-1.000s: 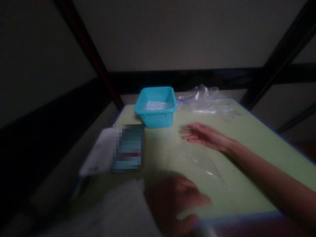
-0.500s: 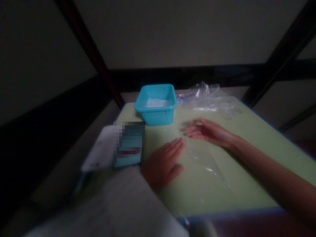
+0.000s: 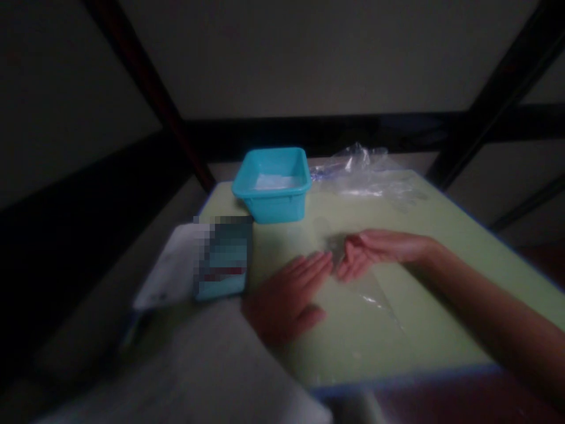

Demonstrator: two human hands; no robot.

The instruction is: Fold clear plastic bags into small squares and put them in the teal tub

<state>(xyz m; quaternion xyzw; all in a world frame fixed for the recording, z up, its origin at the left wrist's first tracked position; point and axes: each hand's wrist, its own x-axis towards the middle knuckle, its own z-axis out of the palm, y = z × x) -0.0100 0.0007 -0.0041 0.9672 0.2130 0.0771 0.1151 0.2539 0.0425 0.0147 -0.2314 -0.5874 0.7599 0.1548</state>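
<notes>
1. Fingers [image 3: 309, 268] of the left hand [image 3: 285, 297] are lying straight and close together, palm down. The hand is spreading flat on the near edge of a clear plastic bag [image 3: 375, 300], gripping nothing.
2. Fingertips [image 3: 346, 268] of the right hand [image 3: 379, 247] are curling down and inward, meeting the bag just beside the left fingertips. Whether they are pinching the film or only touching it is not showing in this dim, soft picture.
3. The bag is lying flat on the pale green table [image 3: 441, 282], between the two hands and the near edge. It is thin and glossy, catching small glints of light, and a darker patch is showing right at the right fingertips.
4. A teal-and-red printed card or packet [image 3: 223, 265] is resting at the table's left edge, just left of the left hand. Its face is blurred out, so no writing is coming through.
5. A white sheet [image 3: 170, 274] is sticking out from beneath that packet and hanging past the table's edge.
6. A turquoise plastic tub [image 3: 271, 203], rectangular with rounded corners and a rolled rim, is standing at the far left corner, holding something flat and white [image 3: 271, 181].
7. A heap of crumpled clear plastic [image 3: 366, 174] is lying just right of the tub, along the far edge.
8. Pale grey fabric [image 3: 212, 371] is covering the lower left of the view, reaching up to the left wrist.
9. Dark slanting frame bars [image 3: 145, 88] are crossing the plain wall behind the table.
</notes>
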